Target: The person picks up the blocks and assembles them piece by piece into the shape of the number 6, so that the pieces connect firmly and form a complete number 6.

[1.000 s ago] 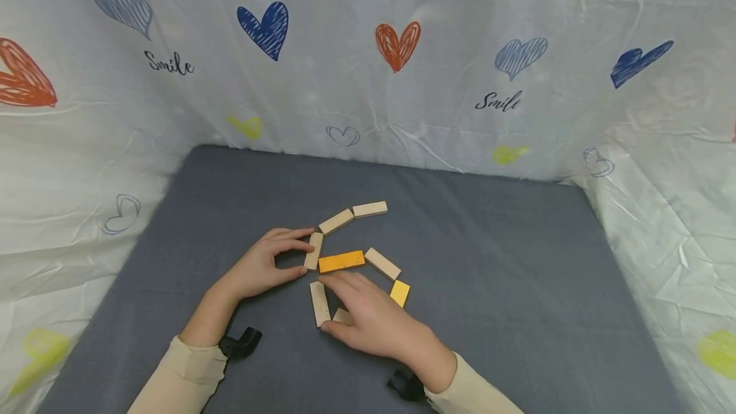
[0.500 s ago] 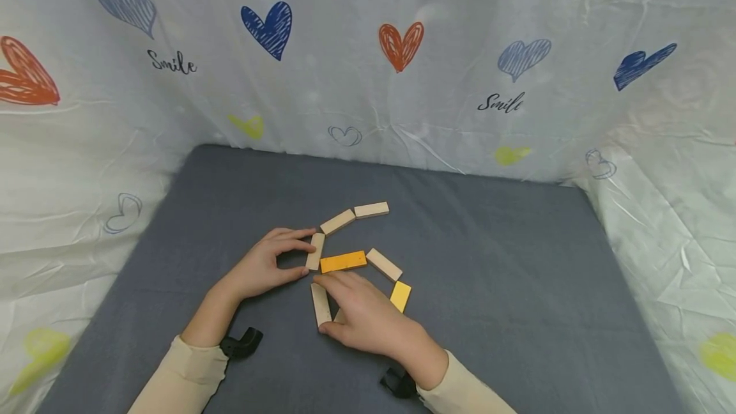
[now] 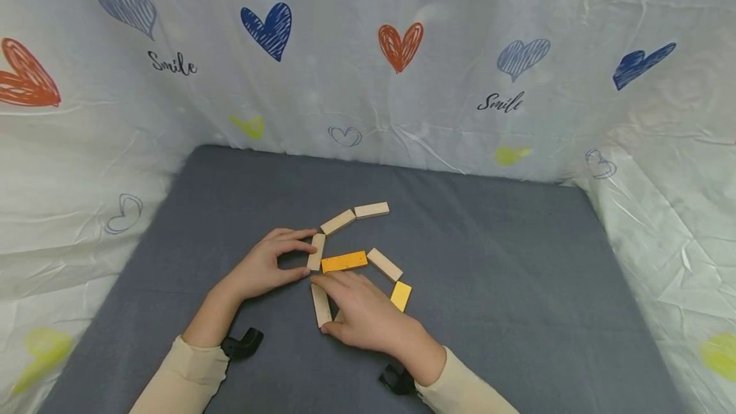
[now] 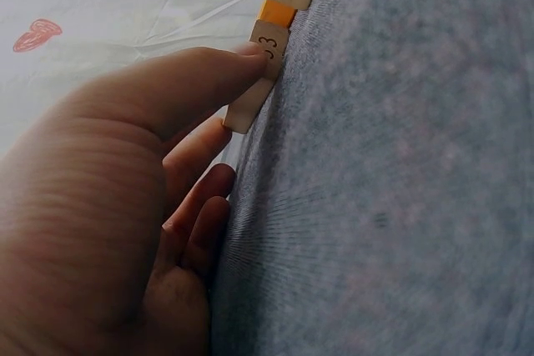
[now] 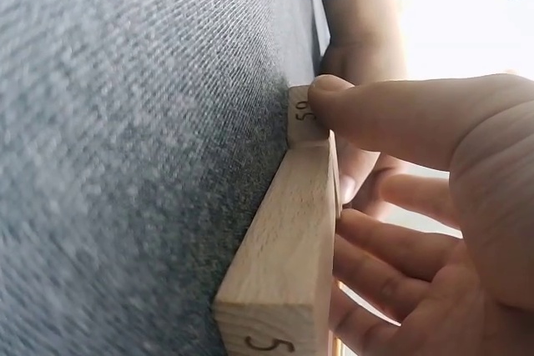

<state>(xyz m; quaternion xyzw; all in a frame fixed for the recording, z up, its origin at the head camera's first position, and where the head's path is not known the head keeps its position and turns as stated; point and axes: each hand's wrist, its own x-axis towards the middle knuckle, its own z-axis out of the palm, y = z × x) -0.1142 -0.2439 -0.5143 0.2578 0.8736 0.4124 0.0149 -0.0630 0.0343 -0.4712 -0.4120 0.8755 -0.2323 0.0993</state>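
My left hand (image 3: 270, 265) pinches a plain wooden block (image 3: 317, 252) between thumb and fingers. In the left wrist view the thumb presses that block's end (image 4: 269, 43), marked 33. My right hand (image 3: 365, 314) spans another plain block (image 3: 321, 305) just nearer, thumb at its near end, index finger at its far end. The thumb lies on the end marked 59 (image 5: 300, 116) in the right wrist view. Under the right palm a further plain block (image 5: 279, 231) is mostly hidden from the head view. An orange block (image 3: 344, 262) lies beside the right fingers.
Two plain blocks, one angled (image 3: 338, 222) and one at the far end (image 3: 372, 210), continue the curve. Right of the orange block lie a plain block (image 3: 384, 264) and a yellow block (image 3: 400, 296). Grey cloth (image 3: 489, 273) covers the table; a heart-printed curtain (image 3: 448, 94) surrounds it.
The right hand has shifted slightly left, bringing its index finger over the far end of the near-left block. The left hand keeps its hold, and the blocks look nearly unmoved.
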